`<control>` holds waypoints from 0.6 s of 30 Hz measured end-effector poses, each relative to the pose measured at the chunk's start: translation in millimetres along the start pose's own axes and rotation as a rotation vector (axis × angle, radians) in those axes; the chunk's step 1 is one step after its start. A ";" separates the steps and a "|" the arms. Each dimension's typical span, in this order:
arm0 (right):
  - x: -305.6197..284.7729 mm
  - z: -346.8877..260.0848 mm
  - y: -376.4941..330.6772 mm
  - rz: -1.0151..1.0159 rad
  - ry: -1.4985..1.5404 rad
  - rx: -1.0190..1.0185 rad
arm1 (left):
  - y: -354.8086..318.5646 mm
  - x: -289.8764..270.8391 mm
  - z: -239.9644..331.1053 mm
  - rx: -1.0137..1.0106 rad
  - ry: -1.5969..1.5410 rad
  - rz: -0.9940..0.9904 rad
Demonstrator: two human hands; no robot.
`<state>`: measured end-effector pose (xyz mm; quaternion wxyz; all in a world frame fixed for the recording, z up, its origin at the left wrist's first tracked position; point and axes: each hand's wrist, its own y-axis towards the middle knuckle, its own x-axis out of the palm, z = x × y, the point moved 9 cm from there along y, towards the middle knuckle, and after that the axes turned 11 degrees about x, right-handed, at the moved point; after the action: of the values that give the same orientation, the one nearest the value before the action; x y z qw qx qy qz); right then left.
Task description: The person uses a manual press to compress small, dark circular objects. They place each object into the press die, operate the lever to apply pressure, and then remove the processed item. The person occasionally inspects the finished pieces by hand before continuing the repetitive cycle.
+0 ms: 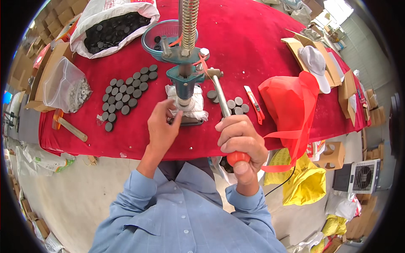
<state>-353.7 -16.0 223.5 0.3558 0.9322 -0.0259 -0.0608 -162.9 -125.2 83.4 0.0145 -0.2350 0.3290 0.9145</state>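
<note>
A green hand press (pixel 184 86) with a tall coil spring stands on the red-covered table in front of me. My right hand (pixel 244 143) is wrapped round the end of its metal lever (pixel 221 96), over the red knob (pixel 237 158). My left hand (pixel 162 126) is at the bottom of the ram, thumb and fingertips curled in close to it. What they pinch is too small to make out. Under the ram lies a pad wrapped in white plastic (pixel 199 113). Black round caps (pixel 122 96) lie in rows to the left; a smaller group of grey-topped caps (pixel 238 109) lies right of the lever.
A red-handled box cutter (pixel 256 107) and a red fabric bag (pixel 289 101) lie to the right. Behind the press are a teal bowl (pixel 146 43) and a white sack (pixel 78 42) of black caps. A hammer (pixel 72 128) and clear bag (pixel 63 86) of small parts are left.
</note>
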 end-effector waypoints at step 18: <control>-10.5 -4.7 88.7 -0.030 0.057 0.186 | 52.6 145.9 31.0 0.430 0.368 -0.408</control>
<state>-363.9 -78.0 287.1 0.2676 0.9628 -0.0072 -0.0368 -315.1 -166.2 71.4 0.1867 -0.4484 0.4575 0.7448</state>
